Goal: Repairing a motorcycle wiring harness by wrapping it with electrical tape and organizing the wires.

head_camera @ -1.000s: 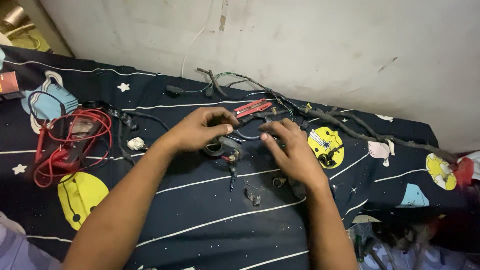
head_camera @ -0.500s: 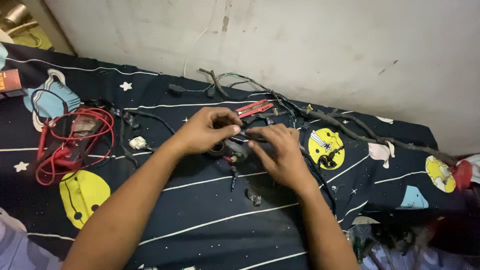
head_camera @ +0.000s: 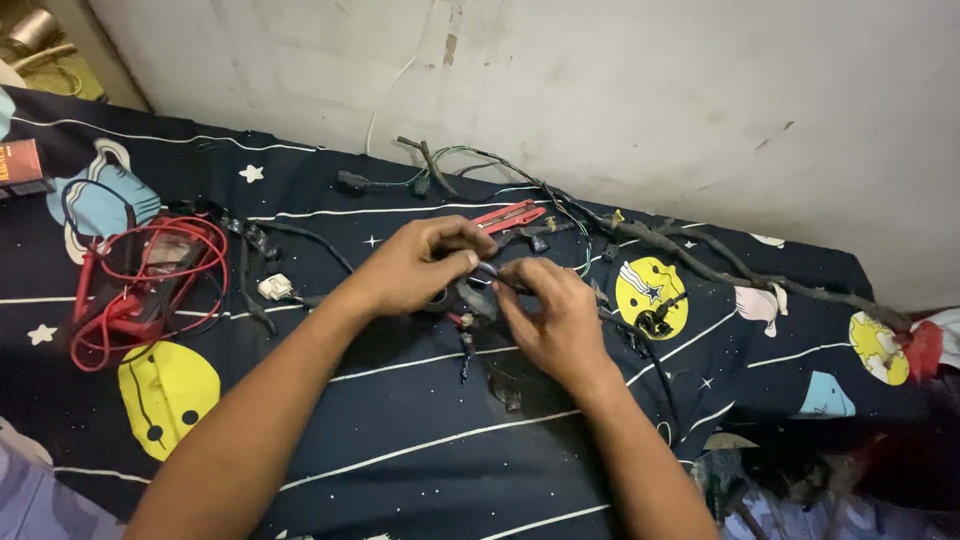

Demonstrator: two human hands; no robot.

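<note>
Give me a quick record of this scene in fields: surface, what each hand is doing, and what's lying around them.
Surface: dark blue bedsheet with stars and cartoon prints, against a pale wall
Left hand: pinching a thin wire end at its fingertips
Right hand: fingertips meeting the left at the same wire
Under hands: black tape roll, partly hidden
Left side: multimeter with red leads
Behind hands: red-handled pliers
Right side: long black wiring harness
</note>
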